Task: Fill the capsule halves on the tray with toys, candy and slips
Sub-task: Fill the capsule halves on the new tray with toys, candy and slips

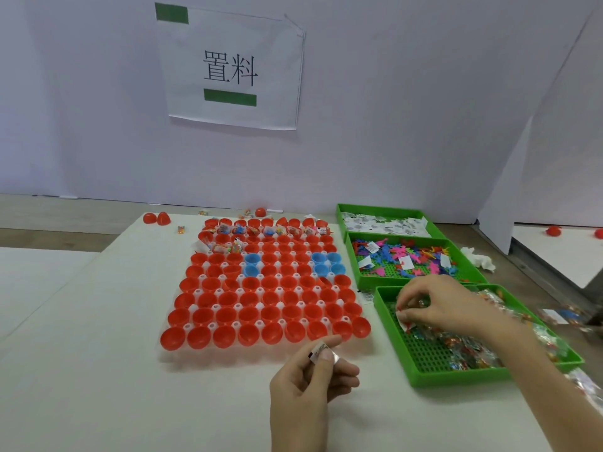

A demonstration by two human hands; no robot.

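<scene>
My left hand point(310, 383) pinches a small white paper slip point(321, 352) at 6 o'clock of the clear plastic tray point(213, 326) of red and blue capsule halves point(250, 332), while my right hand point(437, 305) pinches a small wrapped candy packet point(405, 322) in the green plastic bin point(456, 375) at the tray's 3 o'clock.

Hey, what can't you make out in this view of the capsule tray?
Head view:
Print on the small white paper slip pinched by the left hand: too small, blurred.
The white-and-red piece pinched by the right hand: hand covers most.
Clear wrapped packets at right: cut by frame edge.
</scene>
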